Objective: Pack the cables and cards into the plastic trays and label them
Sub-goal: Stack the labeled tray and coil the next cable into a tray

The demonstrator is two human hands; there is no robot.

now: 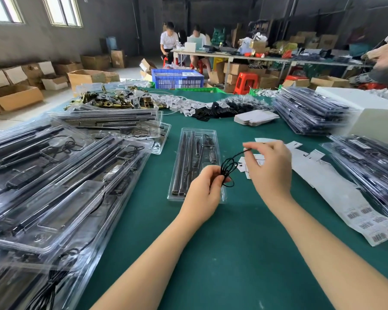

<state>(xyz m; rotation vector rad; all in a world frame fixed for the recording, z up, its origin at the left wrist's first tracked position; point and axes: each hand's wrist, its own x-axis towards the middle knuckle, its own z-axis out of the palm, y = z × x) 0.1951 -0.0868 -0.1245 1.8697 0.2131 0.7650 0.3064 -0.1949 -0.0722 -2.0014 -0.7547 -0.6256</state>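
Above the green counter (211, 253), both hands worked a thin black cable (229, 167): the left hand (203, 189) pinched its coiled loops, fingers curled, while the right hand (270, 167), raised higher, pinched the free end. An open plastic tray (196, 162) lay just beyond them.

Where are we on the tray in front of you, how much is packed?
Done: the open tray already holds rods and fittings. In hand: left hand and right hand are coiling a black cable above it. Left: seat the cable, add a card, and apply a label from the barcode sheet.
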